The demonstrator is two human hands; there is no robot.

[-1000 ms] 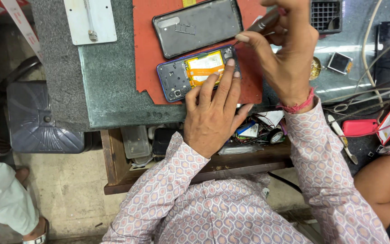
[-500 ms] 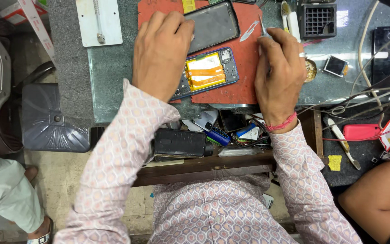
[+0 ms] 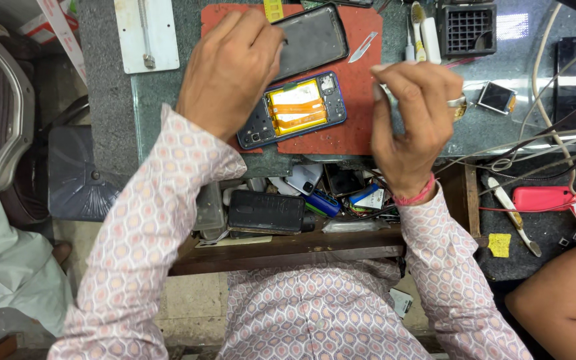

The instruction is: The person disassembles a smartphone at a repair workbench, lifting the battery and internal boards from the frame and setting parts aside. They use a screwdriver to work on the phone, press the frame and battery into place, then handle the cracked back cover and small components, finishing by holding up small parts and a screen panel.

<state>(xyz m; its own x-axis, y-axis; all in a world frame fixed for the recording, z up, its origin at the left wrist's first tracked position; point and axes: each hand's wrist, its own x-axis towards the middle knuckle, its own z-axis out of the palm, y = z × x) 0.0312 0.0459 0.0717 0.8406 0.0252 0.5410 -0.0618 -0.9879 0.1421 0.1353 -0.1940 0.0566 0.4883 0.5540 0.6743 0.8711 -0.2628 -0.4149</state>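
While the left hand (image 3: 229,73) is laid knuckles-up over the near corner of the red mat (image 3: 348,130), its curled fingers are pressed against the left edge of the detached dark screen panel (image 3: 315,39); whether the panel is actually pinched cannot be told, since the fingertips are hidden under the hand. Just beside that hand, toward the right hand, the opened blue phone (image 3: 295,110) is seen lying flat on the mat with its back removed, a yellow battery with orange strips exposed. The phone's lower left corner is partly covered by the left hand.

The right hand (image 3: 411,123) is held above the mat's right edge, apart from the phone, with the fingers bent downward and drawn together; something thin and pale may be gripped between them, but it is too blurred to be made out. A red band is worn at its wrist.

Beyond the right fingertips a small metal blade (image 3: 363,48) is found on the mat, and a black grid-like tray (image 3: 467,28) is set further off. Beneath both wrists an open drawer (image 3: 288,210) crammed with small parts is seen.
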